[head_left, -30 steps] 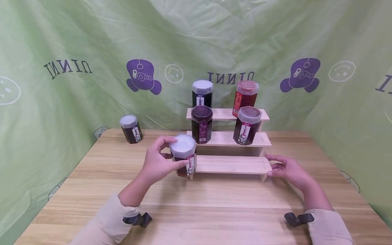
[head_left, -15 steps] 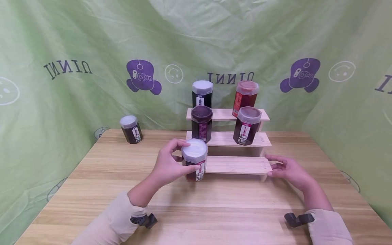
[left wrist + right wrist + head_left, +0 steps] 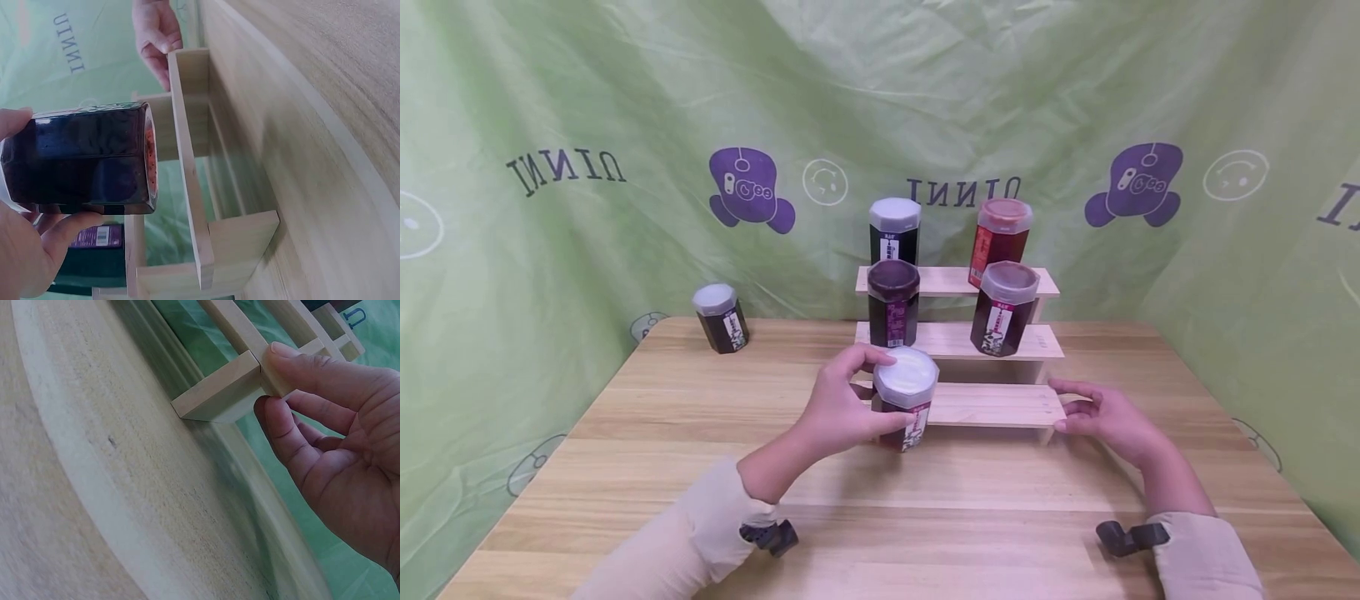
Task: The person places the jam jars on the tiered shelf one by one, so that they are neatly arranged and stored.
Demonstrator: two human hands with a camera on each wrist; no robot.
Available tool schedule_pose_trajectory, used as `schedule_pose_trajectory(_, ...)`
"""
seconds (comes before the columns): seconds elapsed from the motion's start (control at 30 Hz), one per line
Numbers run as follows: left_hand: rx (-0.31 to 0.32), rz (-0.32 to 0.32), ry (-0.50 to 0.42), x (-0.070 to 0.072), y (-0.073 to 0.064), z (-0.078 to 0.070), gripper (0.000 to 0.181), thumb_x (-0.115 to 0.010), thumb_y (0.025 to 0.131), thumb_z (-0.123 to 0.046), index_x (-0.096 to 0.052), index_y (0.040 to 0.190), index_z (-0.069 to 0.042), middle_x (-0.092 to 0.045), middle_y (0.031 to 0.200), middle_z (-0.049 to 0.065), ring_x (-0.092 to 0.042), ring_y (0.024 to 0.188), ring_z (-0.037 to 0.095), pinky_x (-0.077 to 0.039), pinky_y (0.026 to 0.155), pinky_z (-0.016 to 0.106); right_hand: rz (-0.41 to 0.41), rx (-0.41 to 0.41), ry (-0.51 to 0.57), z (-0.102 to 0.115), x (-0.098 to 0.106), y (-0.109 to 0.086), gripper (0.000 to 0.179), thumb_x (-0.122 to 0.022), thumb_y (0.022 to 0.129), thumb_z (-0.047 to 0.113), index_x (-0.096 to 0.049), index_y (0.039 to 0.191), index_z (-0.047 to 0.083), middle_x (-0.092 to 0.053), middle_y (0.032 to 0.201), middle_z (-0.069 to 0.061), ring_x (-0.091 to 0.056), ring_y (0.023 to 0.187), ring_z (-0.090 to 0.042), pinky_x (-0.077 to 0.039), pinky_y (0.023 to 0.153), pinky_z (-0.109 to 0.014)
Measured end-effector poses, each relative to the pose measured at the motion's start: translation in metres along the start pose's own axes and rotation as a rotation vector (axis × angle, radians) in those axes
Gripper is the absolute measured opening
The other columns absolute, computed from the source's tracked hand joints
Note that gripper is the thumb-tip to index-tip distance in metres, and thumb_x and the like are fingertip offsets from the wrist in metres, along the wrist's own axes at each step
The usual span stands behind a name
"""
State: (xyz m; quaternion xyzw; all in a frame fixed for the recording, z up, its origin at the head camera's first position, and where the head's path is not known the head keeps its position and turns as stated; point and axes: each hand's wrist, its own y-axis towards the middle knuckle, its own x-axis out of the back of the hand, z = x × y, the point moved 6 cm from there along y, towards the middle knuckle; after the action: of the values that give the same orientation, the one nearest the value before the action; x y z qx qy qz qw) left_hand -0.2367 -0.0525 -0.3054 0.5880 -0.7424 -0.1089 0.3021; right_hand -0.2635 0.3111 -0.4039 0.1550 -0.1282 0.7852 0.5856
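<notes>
In the head view my left hand [image 3: 838, 412] grips a dark eight-sided jar [image 3: 907, 385] with a white lid and a pink-and-white label. That jar is in front of the left part of the bottom step of a three-tier wooden display stand [image 3: 988, 407]. The left wrist view shows the jar's dark side [image 3: 81, 162] and its base held off the step's front board. My right hand [image 3: 1108, 418] pinches the right end of the bottom step between thumb and fingers, as the right wrist view also shows.
Two jars stand on the middle step: a purple-lidded jar [image 3: 892, 304] and a dark jar [image 3: 1003, 308]. On the top step are a white-lidded jar [image 3: 895, 229] and a red jar [image 3: 1000, 242]. Another white-lidded jar [image 3: 721, 318] stands at the table's back left, before a green curtain [image 3: 647, 83].
My left hand has carried the jar rightward and slightly toward me, from the left end of the bottom step to in front of it. The right hand and the stand have stayed put.
</notes>
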Motion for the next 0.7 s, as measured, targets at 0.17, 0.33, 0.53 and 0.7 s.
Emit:
schedule_pose_trajectory(0.17,-0.024,0.029,-0.006,-0.009,0.002,-0.002,0.058,-0.092,0.059,-0.006,-0.059,0.106,-0.006,-0.063,0.111,0.008,-0.059,0.093,0.022,-0.059,0.068,0.046,0.001,0.004,-0.004,0.001,0.0,-0.001,0.074,-0.075,0.084,0.007,-0.035,0.145,-0.009,-0.055,0.126,-0.031,-0.063,0.098,-0.009,-0.054,0.082,-0.024)
schedule_pose_trajectory(0.33,-0.037,0.047,-0.017,-0.02,0.004,0.0,0.058,-0.092,0.059,-0.006,-0.059,0.106,-0.005,-0.063,0.11,0.01,-0.061,0.094,0.026,-0.059,0.068,0.049,-0.003,-0.004,-0.01,-0.001,0.001,0.0,0.075,-0.075,0.083,0.008,-0.036,0.145,-0.008,-0.055,0.126,-0.031,-0.063,0.099,-0.01,-0.054,0.082,-0.024)
schedule_pose_trajectory(0.53,-0.037,0.048,0.005,-0.031,0.008,0.002,0.058,-0.093,0.059,-0.008,-0.059,0.107,-0.006,-0.062,0.106,0.008,-0.064,0.088,0.024,-0.059,0.066,0.043,-0.011,-0.017,-0.018,-0.003,0.001,0.0,0.075,-0.076,0.082,0.01,-0.037,0.145,-0.007,-0.054,0.127,-0.031,-0.063,0.099,-0.01,-0.054,0.083,-0.024)
schedule_pose_trajectory(0.7,-0.064,0.035,0.018,-0.04,0.013,0.003,0.06,-0.093,0.059,-0.009,-0.058,0.107,-0.007,-0.061,0.109,0.007,-0.066,0.083,0.023,-0.058,0.067,0.04,-0.01,-0.012,-0.026,-0.002,0.001,0.0,0.075,-0.076,0.083,0.01,-0.037,0.145,-0.007,-0.055,0.125,-0.03,-0.063,0.099,-0.01,-0.054,0.083,-0.024)
